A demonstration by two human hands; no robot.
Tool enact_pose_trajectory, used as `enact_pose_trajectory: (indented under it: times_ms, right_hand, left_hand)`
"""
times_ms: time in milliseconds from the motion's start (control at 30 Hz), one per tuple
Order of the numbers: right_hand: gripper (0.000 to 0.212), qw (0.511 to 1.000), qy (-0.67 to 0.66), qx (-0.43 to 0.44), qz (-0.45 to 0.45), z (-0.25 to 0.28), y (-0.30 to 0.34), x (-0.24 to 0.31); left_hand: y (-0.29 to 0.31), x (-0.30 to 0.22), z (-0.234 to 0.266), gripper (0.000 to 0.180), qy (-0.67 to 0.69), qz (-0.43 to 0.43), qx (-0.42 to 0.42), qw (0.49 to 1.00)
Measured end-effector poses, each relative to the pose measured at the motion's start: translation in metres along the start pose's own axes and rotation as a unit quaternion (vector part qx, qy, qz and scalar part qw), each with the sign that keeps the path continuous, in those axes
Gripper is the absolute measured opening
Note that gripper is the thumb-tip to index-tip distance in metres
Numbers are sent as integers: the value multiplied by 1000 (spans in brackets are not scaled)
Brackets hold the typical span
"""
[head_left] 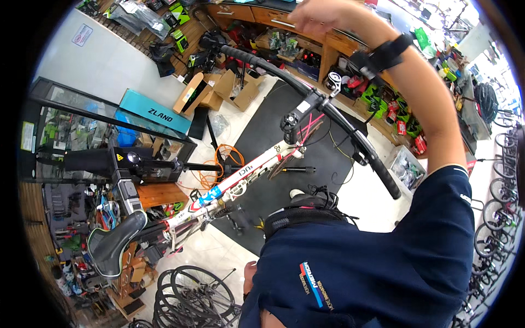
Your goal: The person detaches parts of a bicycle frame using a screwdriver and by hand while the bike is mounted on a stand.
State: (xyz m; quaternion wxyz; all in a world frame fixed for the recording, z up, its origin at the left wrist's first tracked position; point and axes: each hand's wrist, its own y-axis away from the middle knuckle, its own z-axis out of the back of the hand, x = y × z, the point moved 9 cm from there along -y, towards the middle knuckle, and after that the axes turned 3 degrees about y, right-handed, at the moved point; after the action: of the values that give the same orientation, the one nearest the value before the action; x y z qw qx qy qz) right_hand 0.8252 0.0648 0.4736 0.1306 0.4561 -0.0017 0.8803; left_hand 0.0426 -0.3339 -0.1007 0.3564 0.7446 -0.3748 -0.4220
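My right hand (322, 15) is raised at the top of the view, its loosely bent fingers apart and nothing seen in them. A black band (389, 53) circles that wrist. Below the hand, not touching it, is the handlebar (342, 121) of a bicycle, with black grips and a small round fitting (332, 81) near its middle. The white, red and blue frame (240, 177) slants down left to a black saddle (114, 246). A black repair stand (128, 161) reaches to the bicycle's rear. My left hand (250, 276) shows only partly beside my torso, its fingers mostly hidden.
Bare bicycle wheels (191, 295) lie on the floor at lower left. A black mat (273, 210) lies under the bicycle, near an orange hose (227, 153). Open cardboard boxes (238, 90), a glass cabinet (82, 109) and a wooden drawer counter (257, 15) stand beyond. Bicycles (495, 213) line the right.
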Motion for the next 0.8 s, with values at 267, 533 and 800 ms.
enact_pose_trajectory:
  times_ms: [267, 533, 800]
  right_hand:
    - [45, 896, 417, -148, 39, 119, 136, 113]
    - [29, 855, 476, -25, 203, 57, 48, -39]
    - [33, 963, 35, 258, 66, -84, -22, -125]
  left_hand:
    - [-36, 30, -15, 39, -397, -24, 34, 917]
    - [-22, -1, -54, 37, -382, -76, 108, 915]
    - [26, -28, -161, 35, -456, -102, -34, 884]
